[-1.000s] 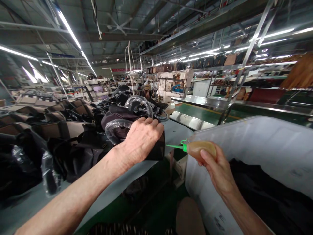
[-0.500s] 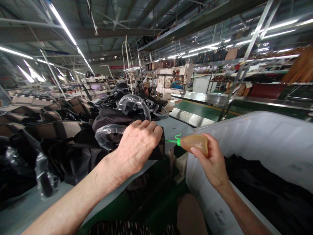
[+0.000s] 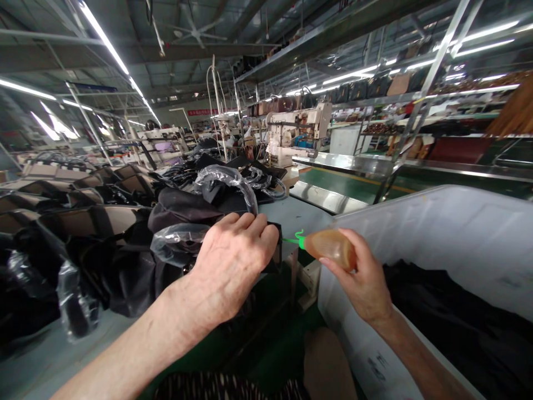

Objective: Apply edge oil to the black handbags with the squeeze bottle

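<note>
The left hand stays curled shut over the top edge of a black bag on the workbench, now hiding more of its side, with clear plastic wrap just beside it. The right hand pinches an amber squeeze bottle, its green nozzle still just off the bag's edge, beside a white plastic bin
</note>
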Motion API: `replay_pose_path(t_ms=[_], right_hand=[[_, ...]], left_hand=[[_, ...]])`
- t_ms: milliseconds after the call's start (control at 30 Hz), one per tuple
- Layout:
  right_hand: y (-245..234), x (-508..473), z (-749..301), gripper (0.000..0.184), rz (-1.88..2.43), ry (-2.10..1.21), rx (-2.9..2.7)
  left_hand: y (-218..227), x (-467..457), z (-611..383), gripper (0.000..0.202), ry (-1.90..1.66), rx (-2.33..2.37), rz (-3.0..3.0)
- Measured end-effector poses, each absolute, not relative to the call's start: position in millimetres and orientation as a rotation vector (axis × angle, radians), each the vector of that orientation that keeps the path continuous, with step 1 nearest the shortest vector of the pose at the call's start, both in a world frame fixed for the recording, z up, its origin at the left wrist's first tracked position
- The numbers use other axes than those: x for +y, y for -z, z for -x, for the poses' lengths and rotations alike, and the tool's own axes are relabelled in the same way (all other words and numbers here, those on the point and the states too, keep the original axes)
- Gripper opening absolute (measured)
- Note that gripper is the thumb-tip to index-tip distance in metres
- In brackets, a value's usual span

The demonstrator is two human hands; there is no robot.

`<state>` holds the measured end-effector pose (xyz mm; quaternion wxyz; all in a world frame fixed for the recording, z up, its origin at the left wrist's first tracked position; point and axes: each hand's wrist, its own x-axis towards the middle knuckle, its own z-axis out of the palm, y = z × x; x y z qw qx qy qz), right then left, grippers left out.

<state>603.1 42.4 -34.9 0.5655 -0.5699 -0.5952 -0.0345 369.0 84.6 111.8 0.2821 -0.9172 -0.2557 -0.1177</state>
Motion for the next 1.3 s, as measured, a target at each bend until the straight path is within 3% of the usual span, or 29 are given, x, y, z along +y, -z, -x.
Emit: replay_pose_path(t_ms=[1300], right_hand=[[30.8,24.7,-605.1,0.05,1.366,0.012,-1.474]], left_hand=[[-88.5,50.8,-349.9,0.012,0.533,-0.676,2.437]])
